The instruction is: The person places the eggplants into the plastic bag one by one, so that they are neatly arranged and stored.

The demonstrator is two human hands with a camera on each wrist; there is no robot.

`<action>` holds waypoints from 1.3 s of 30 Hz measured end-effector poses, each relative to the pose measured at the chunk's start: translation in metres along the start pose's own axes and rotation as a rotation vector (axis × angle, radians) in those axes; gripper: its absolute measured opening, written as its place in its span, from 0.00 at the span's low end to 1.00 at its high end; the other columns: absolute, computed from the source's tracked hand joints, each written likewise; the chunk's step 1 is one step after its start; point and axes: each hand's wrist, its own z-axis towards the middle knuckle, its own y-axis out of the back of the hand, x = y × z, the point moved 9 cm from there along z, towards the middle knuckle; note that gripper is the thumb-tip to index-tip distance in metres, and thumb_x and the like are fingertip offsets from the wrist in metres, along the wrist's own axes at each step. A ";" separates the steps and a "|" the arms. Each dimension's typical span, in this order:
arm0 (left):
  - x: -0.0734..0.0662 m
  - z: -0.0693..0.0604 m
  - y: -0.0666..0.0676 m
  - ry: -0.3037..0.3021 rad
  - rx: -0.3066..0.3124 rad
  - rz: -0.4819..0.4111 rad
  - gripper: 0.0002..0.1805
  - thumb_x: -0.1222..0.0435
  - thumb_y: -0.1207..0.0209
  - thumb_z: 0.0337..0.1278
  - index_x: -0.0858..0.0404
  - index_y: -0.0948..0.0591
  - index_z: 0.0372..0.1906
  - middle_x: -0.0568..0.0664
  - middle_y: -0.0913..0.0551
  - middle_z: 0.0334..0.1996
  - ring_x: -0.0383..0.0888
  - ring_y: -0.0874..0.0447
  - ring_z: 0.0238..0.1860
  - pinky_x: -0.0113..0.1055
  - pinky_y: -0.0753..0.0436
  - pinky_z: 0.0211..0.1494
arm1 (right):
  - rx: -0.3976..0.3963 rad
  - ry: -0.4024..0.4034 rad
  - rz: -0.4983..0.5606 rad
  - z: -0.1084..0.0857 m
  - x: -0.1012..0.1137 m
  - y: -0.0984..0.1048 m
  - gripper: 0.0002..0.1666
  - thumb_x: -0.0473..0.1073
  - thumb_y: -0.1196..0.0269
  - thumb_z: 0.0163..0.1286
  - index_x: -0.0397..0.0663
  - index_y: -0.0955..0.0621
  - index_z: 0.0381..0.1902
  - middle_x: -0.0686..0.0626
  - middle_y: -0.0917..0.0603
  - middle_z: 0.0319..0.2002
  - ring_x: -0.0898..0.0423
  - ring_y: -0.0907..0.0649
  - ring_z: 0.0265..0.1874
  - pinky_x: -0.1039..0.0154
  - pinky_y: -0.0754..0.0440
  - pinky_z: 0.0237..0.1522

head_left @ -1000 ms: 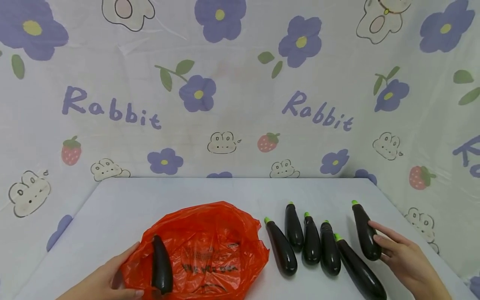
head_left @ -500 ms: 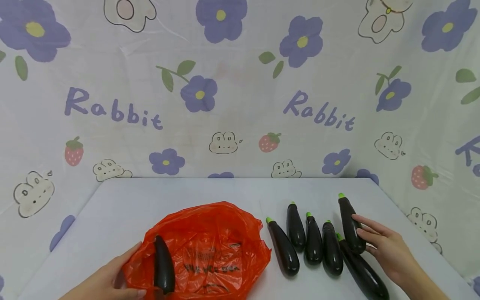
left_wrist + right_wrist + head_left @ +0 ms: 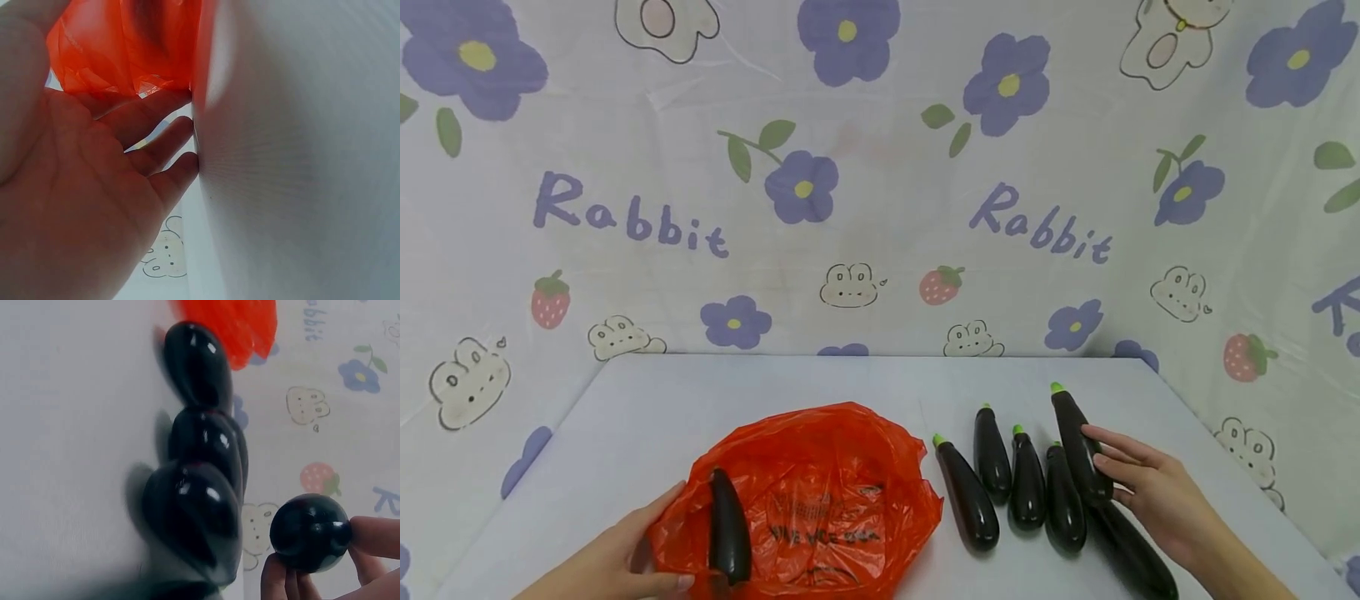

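Observation:
An eggplant (image 3: pixel 1081 446) with a green tip is held off the table between the thumb and fingers of my right hand (image 3: pixel 1157 492). In the right wrist view, its rounded end (image 3: pixel 310 532) faces the camera. My left hand (image 3: pixel 617 554) grips the left edge of a red plastic bag (image 3: pixel 820 500), its fingertips (image 3: pixel 181 164) against the table in the left wrist view. The bag lies with its mouth spread wide. One dark eggplant (image 3: pixel 730 529) lies inside at the left.
Several more eggplants lie in a row right of the bag, the nearest to it being a long eggplant (image 3: pixel 967 496). Another eggplant (image 3: pixel 1131 550) lies partly below the held one. Behind the white table (image 3: pixel 760 385) hangs a printed cloth (image 3: pixel 880 225).
My right hand has carried its eggplant leftward, from the right end of the row to above the others. The left hand and the bag have stayed in place.

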 end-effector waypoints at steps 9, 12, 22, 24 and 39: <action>-0.001 0.002 0.000 0.006 0.001 0.032 0.50 0.68 0.35 0.60 0.56 0.53 0.79 0.60 0.32 0.67 0.57 0.26 0.61 0.45 0.20 0.54 | 0.031 -0.086 0.032 -0.013 -0.001 -0.026 0.29 0.45 0.39 0.73 0.57 0.29 0.71 0.40 0.50 0.76 0.46 0.45 0.71 0.58 0.27 0.55; -0.002 0.003 0.000 -0.007 0.008 0.035 0.49 0.68 0.35 0.61 0.57 0.53 0.79 0.61 0.32 0.67 0.57 0.26 0.60 0.44 0.19 0.54 | 0.039 -0.077 0.058 -0.014 0.003 -0.031 0.29 0.44 0.39 0.73 0.55 0.28 0.70 0.40 0.48 0.75 0.51 0.37 0.68 0.59 0.25 0.54; -0.006 0.003 -0.002 -0.058 0.032 0.049 0.48 0.70 0.37 0.62 0.59 0.53 0.79 0.62 0.31 0.65 0.58 0.24 0.58 0.43 0.19 0.53 | 0.094 -0.041 0.152 -0.017 0.013 -0.049 0.26 0.41 0.40 0.73 0.54 0.25 0.68 0.41 0.41 0.72 0.59 0.25 0.57 0.58 0.24 0.54; -0.006 0.004 -0.002 -0.057 0.037 0.038 0.48 0.71 0.37 0.62 0.58 0.53 0.79 0.62 0.31 0.65 0.58 0.24 0.58 0.43 0.19 0.53 | 0.097 -0.049 0.163 -0.018 0.015 -0.054 0.26 0.41 0.39 0.73 0.54 0.25 0.68 0.41 0.43 0.72 0.58 0.25 0.57 0.58 0.24 0.54; -0.002 0.005 0.000 -0.035 0.021 0.043 0.49 0.68 0.36 0.62 0.58 0.54 0.79 0.62 0.31 0.65 0.59 0.24 0.57 0.42 0.19 0.53 | 0.085 -0.103 0.139 -0.024 0.024 -0.094 0.27 0.41 0.36 0.69 0.55 0.23 0.66 0.42 0.46 0.74 0.44 0.42 0.69 0.48 0.32 0.62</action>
